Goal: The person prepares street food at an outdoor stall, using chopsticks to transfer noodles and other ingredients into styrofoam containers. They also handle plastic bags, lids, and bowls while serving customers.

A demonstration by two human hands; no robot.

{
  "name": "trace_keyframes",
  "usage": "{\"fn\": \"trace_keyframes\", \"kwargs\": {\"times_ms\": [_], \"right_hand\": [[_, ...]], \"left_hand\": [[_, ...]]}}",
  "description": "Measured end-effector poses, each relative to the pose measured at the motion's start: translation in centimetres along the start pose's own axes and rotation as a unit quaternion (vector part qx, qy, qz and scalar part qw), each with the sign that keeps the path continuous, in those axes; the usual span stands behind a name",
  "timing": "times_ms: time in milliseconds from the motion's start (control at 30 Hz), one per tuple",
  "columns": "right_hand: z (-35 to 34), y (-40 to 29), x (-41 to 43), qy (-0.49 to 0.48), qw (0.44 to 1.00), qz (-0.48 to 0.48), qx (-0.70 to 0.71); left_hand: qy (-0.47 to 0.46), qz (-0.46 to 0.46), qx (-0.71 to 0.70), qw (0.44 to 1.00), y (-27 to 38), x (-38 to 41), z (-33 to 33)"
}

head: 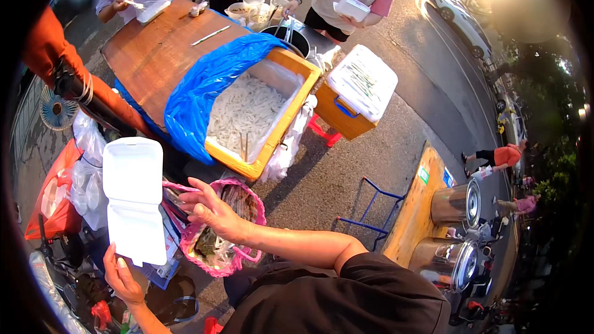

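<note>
An opened white foam takeaway box stands out at the left, its lid raised away from me and its inside bare. My left hand grips the near corner of this box, thumb and fingers at its edge. To the right of the box, my right hand is spread in the air above a pink woven basket and holds nothing. Plastic-wrapped goods fill the basket. Beyond it sits an orange-yellow insulated box of white rice noodles, with wooden chopsticks standing in them.
Blue plastic sheeting drapes over a wooden table. At its far end are a dark pot and several sauce tubs. People hold foam boxes there. A lidded cooler and two steel drums stand to the right.
</note>
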State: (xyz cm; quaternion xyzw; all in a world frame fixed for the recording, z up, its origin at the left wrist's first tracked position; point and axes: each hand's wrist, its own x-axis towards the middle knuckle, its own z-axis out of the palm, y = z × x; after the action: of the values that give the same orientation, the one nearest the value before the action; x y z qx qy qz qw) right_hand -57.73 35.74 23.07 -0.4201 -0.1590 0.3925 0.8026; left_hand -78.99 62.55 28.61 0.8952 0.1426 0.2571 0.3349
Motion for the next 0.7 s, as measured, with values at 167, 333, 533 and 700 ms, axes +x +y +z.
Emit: {"fn": "trace_keyframes", "kwargs": {"times_ms": [167, 333, 533, 700], "right_hand": [[-8.5, -6.9, -10.1, 0.047, 0.996, -0.071, -0.017], [-20.5, -10.6, -16.6, 0.173, 0.968, -0.116, -0.141], [-30.9, -15.4, -20.3, 0.159, 0.957, -0.065, -0.232], [-42.6, -19.5, -18.3, 0.261, 0.953, -0.016, -0.150]], "left_hand": [[-0.135, -0.016, 0.001, 0.991, 13.8, -2.5, 14.8], [-0.202, -0.107, -0.103, 0.968, 19.8, -1.3, 26.6], [-0.354, -0.246, -0.435, 0.790, 26.9, 5.9, 42.1], [-0.449, -0.237, -0.424, 0.750, 29.7, 15.9, 56.5]]}}
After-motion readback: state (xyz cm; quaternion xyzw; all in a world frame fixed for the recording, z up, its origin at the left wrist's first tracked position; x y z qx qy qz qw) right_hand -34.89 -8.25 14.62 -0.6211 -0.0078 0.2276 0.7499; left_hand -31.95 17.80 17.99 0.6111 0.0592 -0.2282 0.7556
